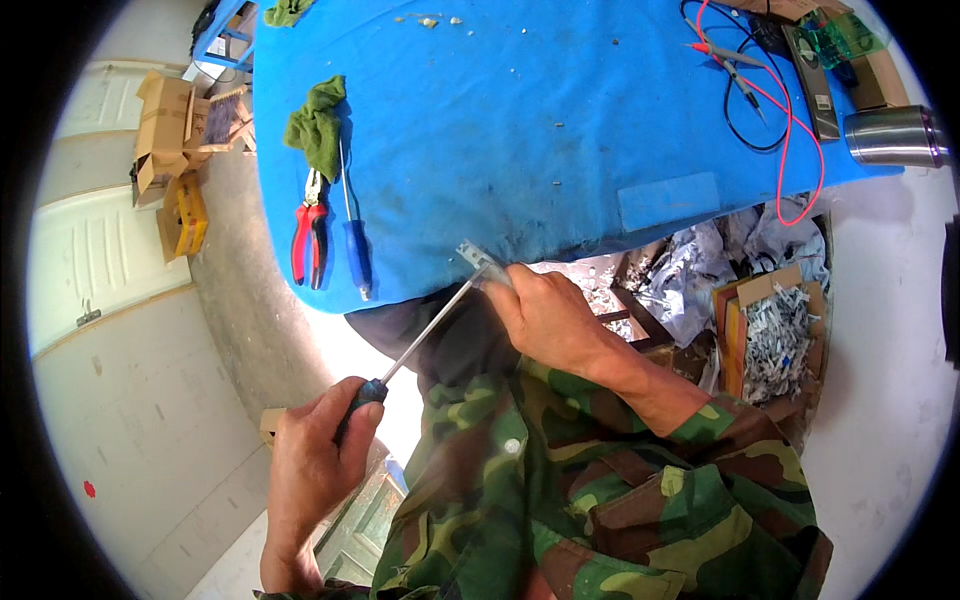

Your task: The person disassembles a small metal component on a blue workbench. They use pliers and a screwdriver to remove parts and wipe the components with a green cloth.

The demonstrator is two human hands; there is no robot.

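My left hand (pixel 318 455) is closed around the dark handle of a screwdriver (pixel 428 332), whose long metal shaft slants up and to the right. The shaft's tip meets a small light-grey part (pixel 480 262) with a slotted or toothed end. That part is pinched in my right hand (pixel 550 315) at the table's near edge; my fingers cover some of it, and its exact kind does not show. Farther left on the blue cloth lie red-and-black handled pliers (pixel 309 240) and a second screwdriver with a blue handle (pixel 357 255). A green rag (pixel 318 128) touches their far ends.
A blue cloth (pixel 450 150) covers the table. At the far right are red and black probe leads (pixel 735 72) and a steel cup (pixel 893 137). Below the right edge stands a box of shredded paper (pixel 775 340) beside crumpled plastic (pixel 685 285). Cardboard boxes (pixel 163 115) stand at left.
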